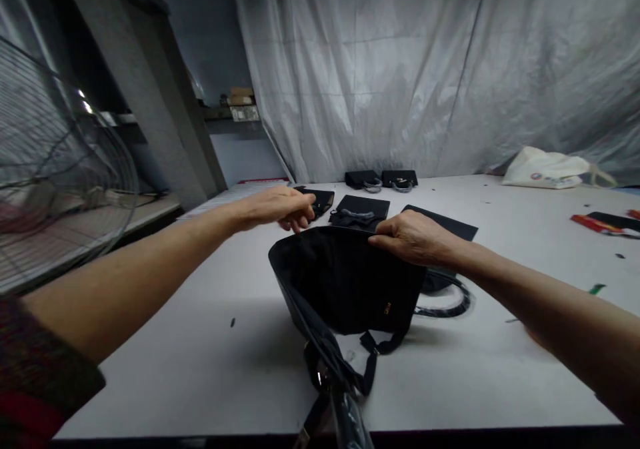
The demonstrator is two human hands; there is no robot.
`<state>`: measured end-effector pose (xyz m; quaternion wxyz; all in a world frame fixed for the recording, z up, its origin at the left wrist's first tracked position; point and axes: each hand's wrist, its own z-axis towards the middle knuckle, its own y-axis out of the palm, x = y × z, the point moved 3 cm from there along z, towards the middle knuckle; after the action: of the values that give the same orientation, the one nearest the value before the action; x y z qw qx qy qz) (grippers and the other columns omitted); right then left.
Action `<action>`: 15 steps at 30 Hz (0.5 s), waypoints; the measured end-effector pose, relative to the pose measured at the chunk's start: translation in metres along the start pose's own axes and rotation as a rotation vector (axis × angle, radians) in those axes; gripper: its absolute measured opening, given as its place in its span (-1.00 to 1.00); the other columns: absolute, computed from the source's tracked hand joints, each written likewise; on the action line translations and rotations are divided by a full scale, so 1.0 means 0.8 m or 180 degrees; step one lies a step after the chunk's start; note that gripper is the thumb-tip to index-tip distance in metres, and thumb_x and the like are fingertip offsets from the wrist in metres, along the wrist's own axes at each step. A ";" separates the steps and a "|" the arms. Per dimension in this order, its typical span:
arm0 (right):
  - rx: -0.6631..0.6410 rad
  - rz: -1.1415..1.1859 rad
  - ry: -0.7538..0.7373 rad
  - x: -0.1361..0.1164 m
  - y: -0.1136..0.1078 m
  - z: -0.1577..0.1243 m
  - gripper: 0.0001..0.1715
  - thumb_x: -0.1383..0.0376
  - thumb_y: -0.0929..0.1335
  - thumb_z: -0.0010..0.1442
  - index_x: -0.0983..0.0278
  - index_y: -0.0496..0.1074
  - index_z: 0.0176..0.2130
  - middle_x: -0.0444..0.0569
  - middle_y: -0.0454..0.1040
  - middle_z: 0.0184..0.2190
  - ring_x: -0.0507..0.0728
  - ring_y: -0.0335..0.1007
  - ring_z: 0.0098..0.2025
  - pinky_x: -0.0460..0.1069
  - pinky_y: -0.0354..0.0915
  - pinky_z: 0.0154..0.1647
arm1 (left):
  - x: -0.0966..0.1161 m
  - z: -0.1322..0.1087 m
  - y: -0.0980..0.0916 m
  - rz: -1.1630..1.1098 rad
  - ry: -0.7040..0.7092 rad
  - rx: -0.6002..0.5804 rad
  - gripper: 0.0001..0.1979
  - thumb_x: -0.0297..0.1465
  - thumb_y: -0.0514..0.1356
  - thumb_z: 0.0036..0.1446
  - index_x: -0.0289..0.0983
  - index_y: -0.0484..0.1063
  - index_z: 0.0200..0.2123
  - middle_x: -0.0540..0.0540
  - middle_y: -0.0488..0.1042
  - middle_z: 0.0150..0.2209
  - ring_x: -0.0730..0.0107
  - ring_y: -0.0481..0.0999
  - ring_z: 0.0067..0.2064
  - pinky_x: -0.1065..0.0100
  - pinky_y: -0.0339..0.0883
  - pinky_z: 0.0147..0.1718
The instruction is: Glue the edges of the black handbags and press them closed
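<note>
A black handbag (350,282) lies on the white table in front of me, its mouth spread wide and its dark inside facing me. My right hand (413,235) pinches the far rim of the bag near its right corner. Just above the rim's left side is my left hand (285,207), fingers loosely bent and apart, with nothing visible in them. One wrapped handle (450,305) sticks out to the right; another handle (347,419) hangs at the table's front edge beside black straps (370,362). A small gold mark (387,308) shows on the bag's inside.
Several black bags and flat pieces (365,209) lie farther back on the table (200,349). A white cloth bag (545,167) is at the back right, with a red item (595,224) nearer. A fan (60,169) stands left; silvery sheeting (400,69) hangs behind.
</note>
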<state>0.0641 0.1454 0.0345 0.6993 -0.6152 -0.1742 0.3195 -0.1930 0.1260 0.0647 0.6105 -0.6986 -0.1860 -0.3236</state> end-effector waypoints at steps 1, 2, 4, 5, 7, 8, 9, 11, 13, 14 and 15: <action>0.0008 0.0004 -0.0011 -0.001 -0.001 0.000 -0.57 0.08 0.27 0.22 0.24 0.34 -0.58 -0.17 0.18 -0.69 0.00 0.04 -0.61 -0.02 -0.09 -0.51 | -0.004 -0.006 -0.011 -0.0132 -0.0114 0.0114 -0.39 0.10 0.03 0.13 -0.33 0.53 -0.24 -0.21 0.57 -0.29 0.29 0.52 -0.32 0.33 0.34 -0.36; 0.0021 0.0016 -0.0007 -0.002 -0.001 0.000 -0.57 0.09 0.27 0.22 0.24 0.34 -0.58 -0.16 0.18 -0.69 0.00 0.04 -0.61 -0.02 -0.09 -0.51 | -0.008 -0.012 -0.019 -0.0140 -0.0190 0.0193 -0.33 0.14 -0.01 0.13 -0.35 0.53 -0.23 -0.25 0.57 -0.28 0.26 0.53 -0.30 0.31 0.35 -0.34; 0.0049 0.0043 0.0032 -0.004 -0.001 0.000 -0.57 0.09 0.27 0.22 0.24 0.35 -0.58 -0.15 0.20 -0.69 0.01 0.06 -0.61 -0.01 -0.08 -0.51 | -0.013 -0.024 -0.026 0.0100 -0.0267 0.0196 -0.29 0.19 -0.05 0.12 -0.35 0.53 -0.29 -0.25 0.57 -0.32 0.25 0.53 -0.31 0.32 0.35 -0.36; 0.0064 0.0047 0.0060 -0.004 -0.001 -0.001 -0.56 0.08 0.26 0.22 0.24 0.36 -0.58 -0.15 0.21 -0.68 0.01 0.06 -0.61 -0.01 -0.08 -0.51 | -0.015 -0.029 -0.024 0.0283 -0.0283 0.0150 -0.30 0.19 -0.04 0.11 -0.34 0.53 -0.34 -0.22 0.56 -0.36 0.26 0.52 -0.34 0.34 0.33 -0.38; 0.0072 0.0021 0.0089 -0.005 -0.001 -0.002 -0.56 0.07 0.26 0.22 0.23 0.38 -0.58 -0.14 0.24 -0.68 0.02 0.08 -0.61 0.00 -0.06 -0.51 | -0.015 -0.036 -0.014 0.0719 -0.0256 0.0061 -0.38 0.16 0.05 0.08 -0.30 0.51 -0.45 -0.12 0.52 -0.46 0.33 0.46 -0.41 0.38 0.24 -0.46; 0.0075 -0.0011 0.0077 -0.006 0.000 -0.002 -0.56 0.07 0.26 0.22 0.23 0.38 -0.57 -0.13 0.25 -0.67 0.02 0.09 -0.60 0.00 -0.05 -0.51 | -0.015 -0.038 -0.008 0.0944 -0.0221 0.0065 -0.44 0.12 0.10 0.06 -0.28 0.48 -0.49 -0.07 0.47 -0.52 0.38 0.42 -0.45 0.40 0.17 -0.50; 0.0087 -0.0056 0.0049 -0.007 0.001 -0.003 -0.56 0.07 0.26 0.23 0.22 0.39 -0.57 -0.13 0.26 -0.67 0.03 0.10 -0.60 0.00 -0.05 -0.51 | -0.013 -0.038 -0.002 0.1154 -0.0174 0.0094 -0.51 0.06 0.14 0.06 -0.27 0.45 -0.53 -0.02 0.40 -0.57 0.42 0.36 -0.49 0.40 0.10 -0.54; 0.0111 -0.0175 -0.0032 -0.007 0.002 -0.003 -0.58 0.08 0.25 0.24 0.22 0.41 -0.54 -0.11 0.29 -0.66 0.04 0.13 -0.59 0.00 -0.04 -0.50 | -0.010 -0.037 0.008 0.1533 -0.0056 0.0229 -0.60 -0.06 0.16 0.06 -0.26 0.39 -0.59 0.04 0.28 -0.63 0.47 0.26 -0.54 0.39 -0.01 -0.56; 0.0096 -0.0331 -0.0089 -0.007 0.002 0.000 -0.59 0.10 0.24 0.25 0.22 0.45 -0.50 -0.07 0.34 -0.62 0.06 0.18 -0.56 0.00 -0.04 -0.49 | -0.006 -0.038 0.012 0.1843 0.0089 0.0440 -0.65 -0.14 0.14 0.07 -0.25 0.35 -0.62 0.05 0.21 -0.66 0.48 0.21 -0.56 0.38 -0.06 -0.55; 0.0043 -0.0403 -0.0110 -0.007 0.001 0.001 -0.60 0.10 0.24 0.25 0.23 0.46 -0.47 -0.04 0.38 -0.60 0.07 0.22 -0.54 0.00 -0.03 -0.49 | -0.004 -0.041 0.013 0.1979 0.0155 0.0517 -0.66 -0.16 0.13 0.06 -0.25 0.34 -0.63 0.05 0.21 -0.67 0.48 0.20 -0.56 0.37 -0.07 -0.54; -0.0047 -0.0458 -0.0135 -0.008 -0.002 0.002 -0.61 0.09 0.24 0.25 0.23 0.48 -0.44 -0.01 0.42 -0.56 0.08 0.26 -0.51 0.00 -0.02 -0.48 | -0.002 -0.044 0.013 0.2072 0.0202 0.0566 -0.66 -0.17 0.12 0.06 -0.25 0.34 -0.64 0.05 0.21 -0.68 0.47 0.21 -0.56 0.36 -0.07 -0.53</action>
<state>0.0590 0.1424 0.0370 0.7121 -0.5994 -0.2351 0.2801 -0.1956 0.0898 0.0573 0.7459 -0.6548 0.0385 -0.1158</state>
